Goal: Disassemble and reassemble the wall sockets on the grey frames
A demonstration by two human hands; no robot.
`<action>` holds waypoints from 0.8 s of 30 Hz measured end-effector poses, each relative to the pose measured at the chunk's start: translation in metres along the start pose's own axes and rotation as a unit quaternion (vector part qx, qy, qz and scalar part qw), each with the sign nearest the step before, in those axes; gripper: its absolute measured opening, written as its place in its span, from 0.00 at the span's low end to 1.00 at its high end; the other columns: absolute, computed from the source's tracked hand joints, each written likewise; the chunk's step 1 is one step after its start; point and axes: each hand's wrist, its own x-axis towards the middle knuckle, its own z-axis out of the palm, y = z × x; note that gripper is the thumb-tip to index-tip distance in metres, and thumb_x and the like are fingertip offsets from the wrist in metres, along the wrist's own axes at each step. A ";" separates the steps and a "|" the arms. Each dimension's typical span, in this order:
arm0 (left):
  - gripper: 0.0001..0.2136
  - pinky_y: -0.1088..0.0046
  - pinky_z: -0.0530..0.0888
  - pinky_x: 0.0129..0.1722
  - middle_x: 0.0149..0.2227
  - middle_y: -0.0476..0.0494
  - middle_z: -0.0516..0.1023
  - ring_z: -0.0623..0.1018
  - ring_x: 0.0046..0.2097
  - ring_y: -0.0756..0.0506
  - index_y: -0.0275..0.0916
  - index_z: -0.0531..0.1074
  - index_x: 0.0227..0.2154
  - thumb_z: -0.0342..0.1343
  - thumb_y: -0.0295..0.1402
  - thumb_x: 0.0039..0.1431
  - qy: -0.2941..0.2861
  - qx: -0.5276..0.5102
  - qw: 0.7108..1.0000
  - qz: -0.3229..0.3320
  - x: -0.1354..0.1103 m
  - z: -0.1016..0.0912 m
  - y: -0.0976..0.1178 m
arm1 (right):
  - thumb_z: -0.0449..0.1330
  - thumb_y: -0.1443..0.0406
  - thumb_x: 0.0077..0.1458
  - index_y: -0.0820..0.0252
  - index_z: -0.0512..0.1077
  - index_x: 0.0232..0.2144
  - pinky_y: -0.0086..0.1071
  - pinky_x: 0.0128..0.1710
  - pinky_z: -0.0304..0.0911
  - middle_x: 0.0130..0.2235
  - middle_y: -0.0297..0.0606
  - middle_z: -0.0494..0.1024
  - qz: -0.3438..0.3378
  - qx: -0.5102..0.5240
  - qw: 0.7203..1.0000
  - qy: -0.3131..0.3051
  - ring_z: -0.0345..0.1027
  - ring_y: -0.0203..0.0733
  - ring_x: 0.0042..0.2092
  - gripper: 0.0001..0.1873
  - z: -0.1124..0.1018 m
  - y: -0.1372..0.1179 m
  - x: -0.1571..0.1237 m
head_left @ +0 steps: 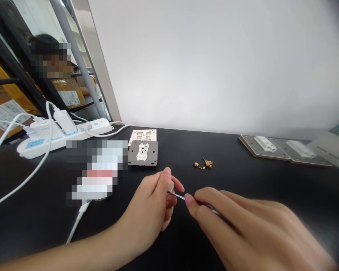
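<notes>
My left hand [149, 207] pinches a small white plastic piece [171, 186] between its fingertips, just above the black table. My right hand [243, 226] grips a slim screwdriver [180, 195], whose handle is mostly hidden by my fingers. The thin metal shaft reaches across to the white piece, and its tip seems to touch it. Beyond my hands lie a dark metal wall-socket plate [142, 153] with a white centre and a cream socket frame [142, 137]. A few small brass parts [203, 164] sit to the right of them.
A white power strip [64, 135] with plugged-in adapters and white cables lies at the back left. A pixelated object [96, 169] stands near my left hand. Metal plates with white modules [282, 149] lie at back right. A person [81, 84] sits beyond the glass at left.
</notes>
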 end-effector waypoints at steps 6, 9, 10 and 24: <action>0.17 0.83 0.47 0.16 0.18 0.59 0.52 0.49 0.19 0.57 0.38 0.66 0.28 0.49 0.47 0.64 -0.063 -0.109 0.991 -0.052 -0.006 -0.010 0.007 | 0.52 0.74 0.58 0.59 0.63 0.24 0.32 0.20 0.51 0.25 0.32 0.66 0.004 0.088 0.996 -0.006 0.55 0.32 0.21 0.12 0.010 0.011 -0.007; 0.18 0.82 0.46 0.16 0.19 0.59 0.52 0.48 0.19 0.57 0.38 0.66 0.27 0.47 0.46 0.66 -0.075 -0.131 0.986 -0.069 -0.007 -0.012 0.009 | 0.52 0.71 0.62 0.59 0.65 0.28 0.32 0.23 0.54 0.28 0.32 0.70 0.009 0.104 0.994 -0.011 0.61 0.32 0.24 0.10 0.014 0.012 -0.010; 0.18 0.82 0.46 0.16 0.18 0.59 0.52 0.48 0.18 0.57 0.38 0.66 0.27 0.46 0.46 0.67 -0.077 -0.137 0.985 -0.075 -0.007 -0.012 0.009 | 0.51 0.70 0.63 0.59 0.66 0.30 0.32 0.24 0.55 0.30 0.33 0.71 0.009 0.107 0.994 -0.011 0.63 0.33 0.25 0.09 0.015 0.012 -0.012; 0.18 0.82 0.46 0.16 0.19 0.59 0.52 0.47 0.18 0.57 0.39 0.65 0.29 0.42 0.46 0.69 -0.096 -0.169 0.974 -0.120 -0.005 -0.016 0.009 | 0.55 0.72 0.61 0.59 0.69 0.31 0.30 0.29 0.60 0.34 0.35 0.77 -0.001 0.114 0.993 0.036 0.71 0.33 0.30 0.08 0.027 0.021 -0.017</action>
